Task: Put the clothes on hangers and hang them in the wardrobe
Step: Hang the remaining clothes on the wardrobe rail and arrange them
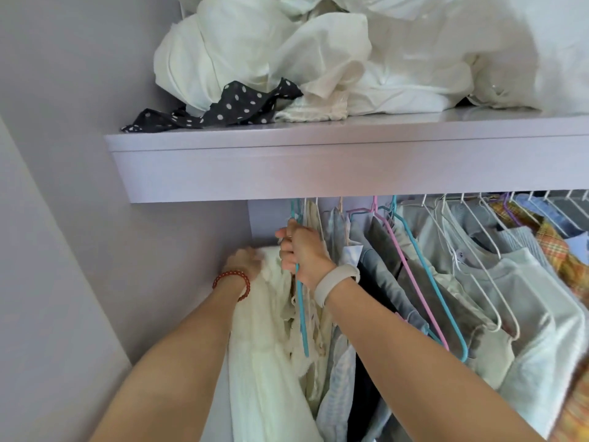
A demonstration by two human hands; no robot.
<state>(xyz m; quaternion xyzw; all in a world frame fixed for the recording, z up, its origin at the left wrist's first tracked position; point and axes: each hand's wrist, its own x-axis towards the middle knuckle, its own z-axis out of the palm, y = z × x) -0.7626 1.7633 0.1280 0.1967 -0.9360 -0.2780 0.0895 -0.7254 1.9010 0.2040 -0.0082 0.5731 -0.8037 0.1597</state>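
Cream fabric is hanging under my hands: the cream garment [264,346] is draping just below the shelf [318,167], at the left end of the hanging row. I am curling my right hand [301,253] round the neck of its teal hanger [301,314], while my left hand [247,261] is pressing the cloth, too blurred to read its fingers. Beneath the shelf many hung clothes [462,282] are already filling the rail; above it, a white heap [318,59] is, I judge, waiting.
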